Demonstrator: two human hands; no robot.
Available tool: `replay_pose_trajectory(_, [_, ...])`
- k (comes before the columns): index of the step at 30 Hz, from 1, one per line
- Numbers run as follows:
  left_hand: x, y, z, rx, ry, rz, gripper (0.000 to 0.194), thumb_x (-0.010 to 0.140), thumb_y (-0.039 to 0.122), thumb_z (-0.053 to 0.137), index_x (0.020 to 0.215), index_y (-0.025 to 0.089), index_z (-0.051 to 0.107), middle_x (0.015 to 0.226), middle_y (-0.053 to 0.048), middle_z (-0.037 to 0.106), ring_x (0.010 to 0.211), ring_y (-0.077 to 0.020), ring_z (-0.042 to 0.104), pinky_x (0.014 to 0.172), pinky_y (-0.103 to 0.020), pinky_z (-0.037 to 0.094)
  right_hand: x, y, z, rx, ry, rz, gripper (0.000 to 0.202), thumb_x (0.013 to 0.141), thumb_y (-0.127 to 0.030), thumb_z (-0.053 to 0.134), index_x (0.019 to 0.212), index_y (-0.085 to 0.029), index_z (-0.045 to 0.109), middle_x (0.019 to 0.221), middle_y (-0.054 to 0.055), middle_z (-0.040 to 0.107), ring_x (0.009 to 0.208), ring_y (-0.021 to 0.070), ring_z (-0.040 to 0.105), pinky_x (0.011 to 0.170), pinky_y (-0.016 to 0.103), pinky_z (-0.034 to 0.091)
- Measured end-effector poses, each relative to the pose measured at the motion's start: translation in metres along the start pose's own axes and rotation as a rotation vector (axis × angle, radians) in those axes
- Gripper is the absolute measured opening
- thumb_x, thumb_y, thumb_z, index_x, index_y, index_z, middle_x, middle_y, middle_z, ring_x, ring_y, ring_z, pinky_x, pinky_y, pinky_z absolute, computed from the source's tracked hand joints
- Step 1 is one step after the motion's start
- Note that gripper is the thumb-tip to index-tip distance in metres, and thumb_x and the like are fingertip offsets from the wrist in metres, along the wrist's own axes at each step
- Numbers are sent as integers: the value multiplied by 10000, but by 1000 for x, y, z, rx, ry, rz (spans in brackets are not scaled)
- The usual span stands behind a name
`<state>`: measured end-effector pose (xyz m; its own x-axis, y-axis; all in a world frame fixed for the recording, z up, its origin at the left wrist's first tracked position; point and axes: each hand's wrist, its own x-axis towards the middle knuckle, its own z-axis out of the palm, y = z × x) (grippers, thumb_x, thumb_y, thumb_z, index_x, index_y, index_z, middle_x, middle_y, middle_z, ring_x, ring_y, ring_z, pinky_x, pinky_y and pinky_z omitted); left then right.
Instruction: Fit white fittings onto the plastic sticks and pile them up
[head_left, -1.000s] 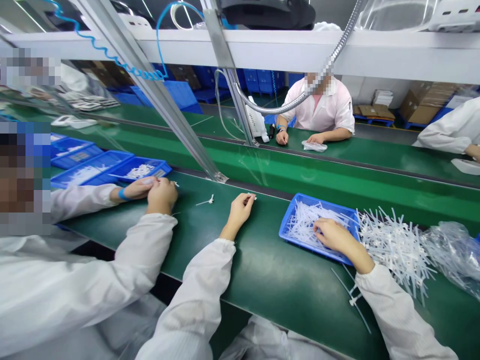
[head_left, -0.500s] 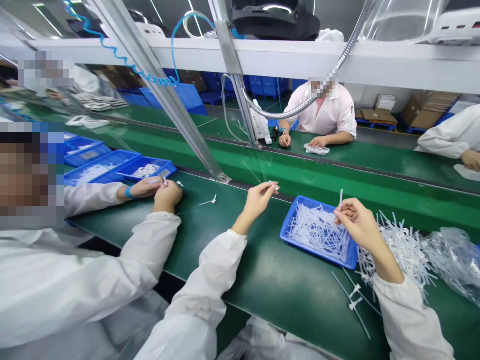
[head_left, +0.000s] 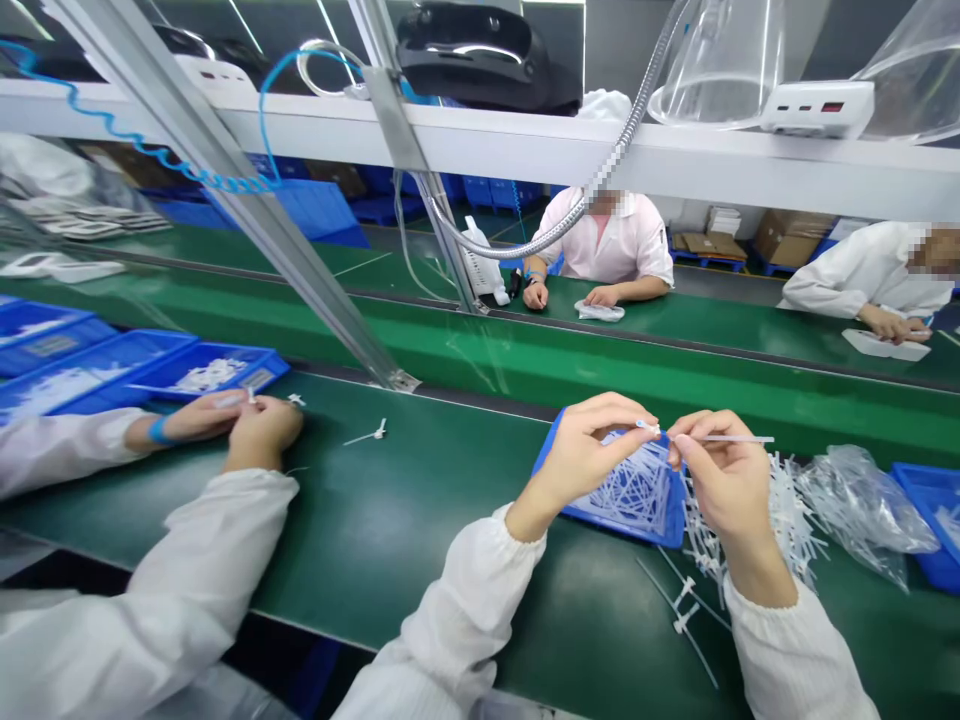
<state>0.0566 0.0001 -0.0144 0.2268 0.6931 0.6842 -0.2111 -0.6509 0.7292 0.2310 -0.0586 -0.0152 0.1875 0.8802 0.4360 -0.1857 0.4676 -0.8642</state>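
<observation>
My left hand (head_left: 596, 445) pinches a small white plastic fitting (head_left: 649, 427) between thumb and fingertips. Close beside it, my right hand (head_left: 721, 465) is closed on a thin translucent tube (head_left: 750, 439), which sticks out to the right. The fingertips of both hands nearly meet; whether tube and fitting touch, I cannot tell. Below them stands a blue tray (head_left: 550, 440) of loose cut tubes (head_left: 626, 495), partly covered by my left hand. A heap of tubes with white fittings (head_left: 787, 520) lies behind my right wrist. Nearer me rest two tube-and-fitting pieces (head_left: 684, 610).
A crumpled clear plastic bag (head_left: 862, 505) and another blue bin (head_left: 926, 540) are at the right. On the left, a co-worker's hands (head_left: 259, 430) work near blue bins (head_left: 172, 362). A single fitted tube (head_left: 371, 434) lies mid-table. A metal post (head_left: 247, 200) slants down to the table.
My left hand has moved right with the fitting, up to my right hand. The tube in my right hand has turned from upright to lying level. The view has swung right.
</observation>
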Motion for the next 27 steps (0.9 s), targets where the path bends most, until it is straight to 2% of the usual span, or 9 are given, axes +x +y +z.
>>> replay_pose_trajectory(3, [-1,-2,0,11,-11,-43,77,908,310,882,930,237,870,924,-72,840,830,-187,790,724,-296,634,0,3,3,-33,-17,16,199,909,-188,853,868,-215,660,882,0,753,653,110,709,629,252,610])
replay_pose_trajectory(6, [-3,-2,1,-2,-25,-73,87,894,318,895,925,243,863,925,-65,839,822,-197,787,708,-313,641,1,4,2,-14,41,-13,195,923,-196,840,885,-218,650,898,-1,753,659,109,700,636,259,603])
replay_pose_trajectory(11, [-4,-3,5,-2,-56,-26,19,932,284,852,937,272,866,934,-67,841,850,-213,792,753,-353,669,2,8,-2,-30,41,38,233,910,-234,860,876,-211,631,908,15,776,660,107,680,643,259,594])
replay_pose_trajectory(16, [-6,-5,5,-30,-32,-112,77,901,350,886,926,280,864,926,-68,836,816,-228,788,709,-372,675,3,12,-1,7,32,59,247,895,-235,875,874,-215,630,894,4,767,657,107,669,642,265,583])
replay_pose_trajectory(22, [-6,-9,4,-33,-22,-119,68,885,306,902,919,263,861,907,-50,827,801,-203,777,700,-335,646,4,15,2,57,91,73,262,870,-237,882,865,-220,621,838,-13,743,624,105,642,596,253,542])
replay_pose_trajectory(27, [-7,-13,3,-29,-32,-105,74,890,316,899,923,263,860,926,-56,827,825,-196,775,708,-319,625,4,16,4,59,77,103,273,862,-252,887,866,-220,616,823,-10,747,639,112,639,608,257,536])
